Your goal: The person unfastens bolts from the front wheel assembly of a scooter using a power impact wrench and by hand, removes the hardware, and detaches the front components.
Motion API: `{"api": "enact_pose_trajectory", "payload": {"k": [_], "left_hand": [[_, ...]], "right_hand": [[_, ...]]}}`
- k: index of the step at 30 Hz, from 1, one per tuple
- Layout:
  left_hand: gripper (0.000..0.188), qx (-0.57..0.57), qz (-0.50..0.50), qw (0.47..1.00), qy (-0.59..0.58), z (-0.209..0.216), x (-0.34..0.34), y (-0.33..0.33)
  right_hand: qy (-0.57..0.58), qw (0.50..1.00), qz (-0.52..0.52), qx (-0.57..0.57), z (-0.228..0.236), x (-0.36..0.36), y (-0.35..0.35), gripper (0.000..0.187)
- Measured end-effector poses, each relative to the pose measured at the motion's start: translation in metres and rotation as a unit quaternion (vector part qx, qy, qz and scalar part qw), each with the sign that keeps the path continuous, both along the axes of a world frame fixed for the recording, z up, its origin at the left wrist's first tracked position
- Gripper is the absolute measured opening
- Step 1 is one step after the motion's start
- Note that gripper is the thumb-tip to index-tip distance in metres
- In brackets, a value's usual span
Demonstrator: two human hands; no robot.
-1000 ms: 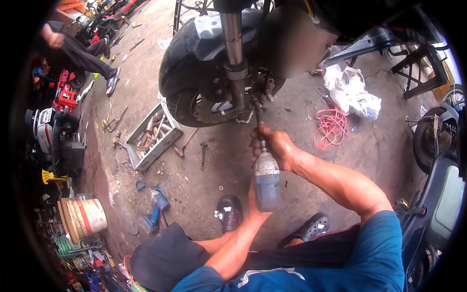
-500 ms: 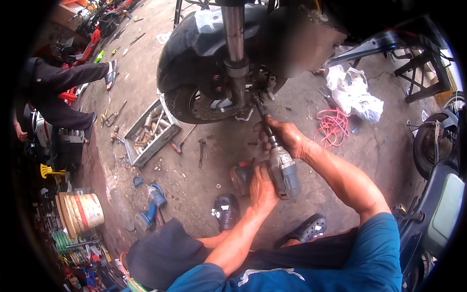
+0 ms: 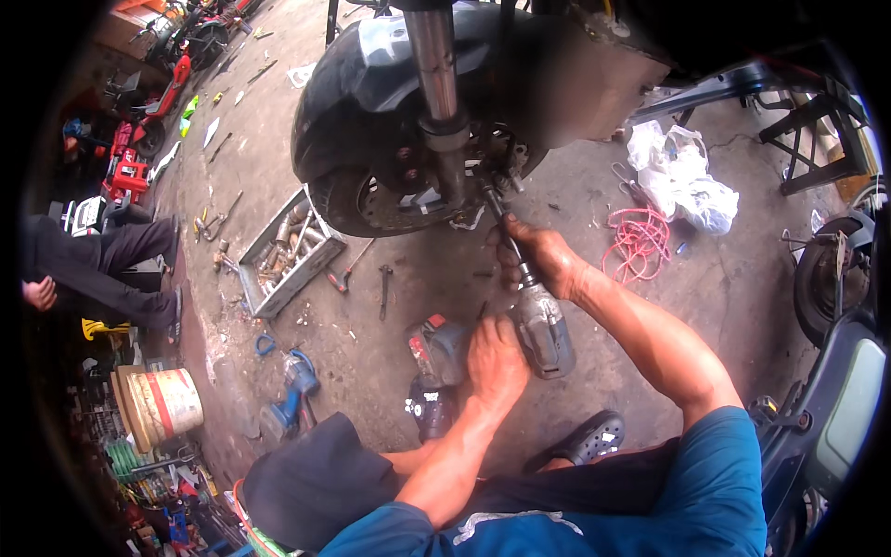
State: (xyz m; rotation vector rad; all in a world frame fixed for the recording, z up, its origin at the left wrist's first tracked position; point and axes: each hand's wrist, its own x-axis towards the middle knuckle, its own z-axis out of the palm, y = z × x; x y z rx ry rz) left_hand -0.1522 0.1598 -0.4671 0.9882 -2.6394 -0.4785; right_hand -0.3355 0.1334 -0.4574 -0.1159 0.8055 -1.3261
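Head view: one grey-and-black cordless impact wrench, aimed away from the wearer below the front wheel of a motorcycle, with a red-and-black block-shaped battery pack at its grip end. Bare left hand: closed on the grip, which it mostly hides; the trigger finger cannot be made out. Bare right hand: wrapped around the slim black-and-silver metal drive shaft, just ahead of the tool's nose. The hands are apart, near each other. The shaft's far end meets the dark hub area beside the foot of a silver tubular fork leg, behind a black rubber tyre; whether it is fully seated cannot be told. Hazards, as judged: a tilted shaft could slip off and round a fastener; spin under power could twist or pinch the right fingers; a wheel free to turn could spoil the alignment. Markings: small lettering on white charms of a black perforated clog, too small to read surely; print on a cream bucket with red bands, illegible; a white motif on the blue fabric shirt, not readable as words.
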Motion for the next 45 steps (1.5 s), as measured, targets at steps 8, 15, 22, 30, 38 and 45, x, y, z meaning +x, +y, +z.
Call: {"api": "enact_pose_trajectory", "payload": {"k": [8, 15, 22, 30, 38, 45], "left_hand": [[0.037, -0.034, 0.003, 0.999, -0.039, 0.007, -0.001, -0.003], [0.033, -0.024, 0.000, 0.999, -0.027, 0.011, -0.001, -0.002], [0.032, -0.014, -0.003, 1.000, -0.020, 0.011, 0.000, -0.002], [0.030, -0.006, -0.009, 1.000, -0.013, 0.016, 0.000, -0.003], [0.024, 0.013, -0.006, 1.000, 0.016, 0.019, 0.000, -0.004], [0.029, -0.002, -0.013, 1.000, 0.013, 0.013, 0.001, -0.004]], "right_hand": [[-0.011, 1.000, 0.003, 0.002, 0.000, -0.001, -0.004, 0.045], [-0.017, 1.000, 0.003, 0.003, 0.000, -0.002, -0.005, 0.047], [-0.017, 1.000, 0.007, -0.011, -0.003, -0.002, -0.005, 0.046], [-0.039, 0.999, 0.000, 0.014, -0.001, -0.001, -0.005, 0.047], [-0.042, 0.999, 0.002, 0.007, -0.001, 0.000, -0.006, 0.048], [-0.036, 0.999, 0.003, 0.001, 0.001, 0.000, -0.005, 0.049]]}}
